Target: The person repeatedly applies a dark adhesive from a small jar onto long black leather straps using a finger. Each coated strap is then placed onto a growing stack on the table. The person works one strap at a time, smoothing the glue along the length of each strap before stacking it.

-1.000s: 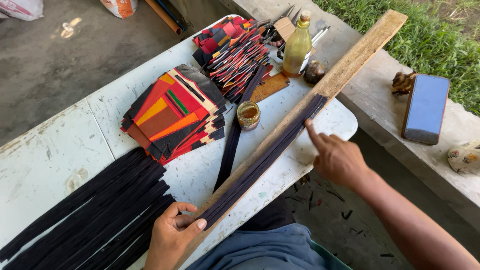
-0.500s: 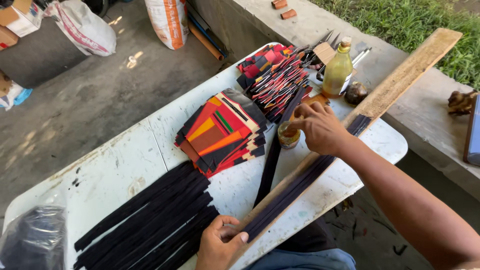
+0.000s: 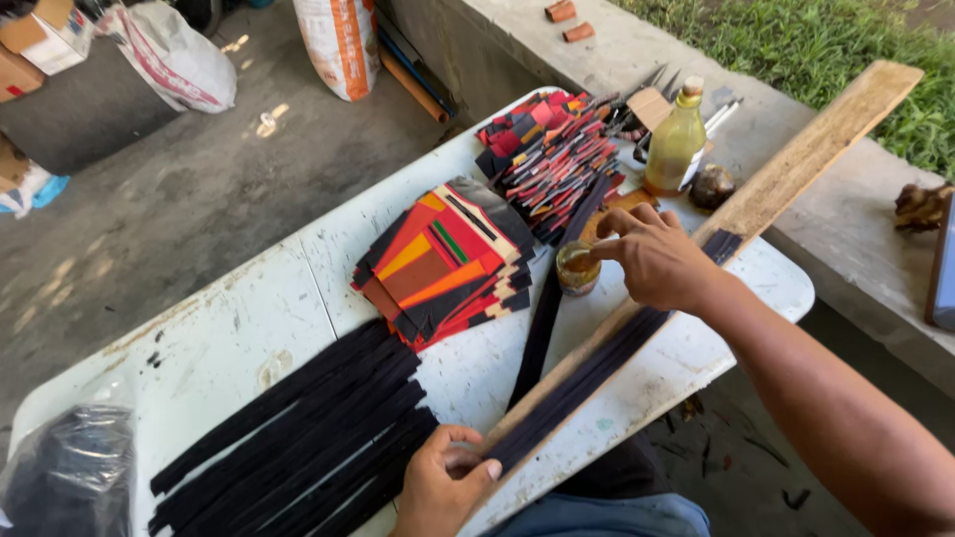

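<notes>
My right hand (image 3: 655,256) reaches over the white table (image 3: 249,328) with its fingertips dipped at a small open jar of amber paste (image 3: 577,268). My left hand (image 3: 443,481) presses down the near end of a long wooden board (image 3: 796,169) that lies slantwise across the table. A long dark strip (image 3: 587,373) runs along the top of that board. Another dark strip (image 3: 545,318) lies beside the jar.
A heap of dark strips (image 3: 298,438) lies at the near left, a stack of red, orange and black pieces (image 3: 443,261) in the middle. Farther off sit a pile of coloured strips (image 3: 552,159), a yellow bottle (image 3: 676,144), tools and a black bag (image 3: 65,477).
My right hand left the board's dark strip and moved left to the jar, fingers now at its mouth. My left hand stayed on the board's near end. The view shifted left.
</notes>
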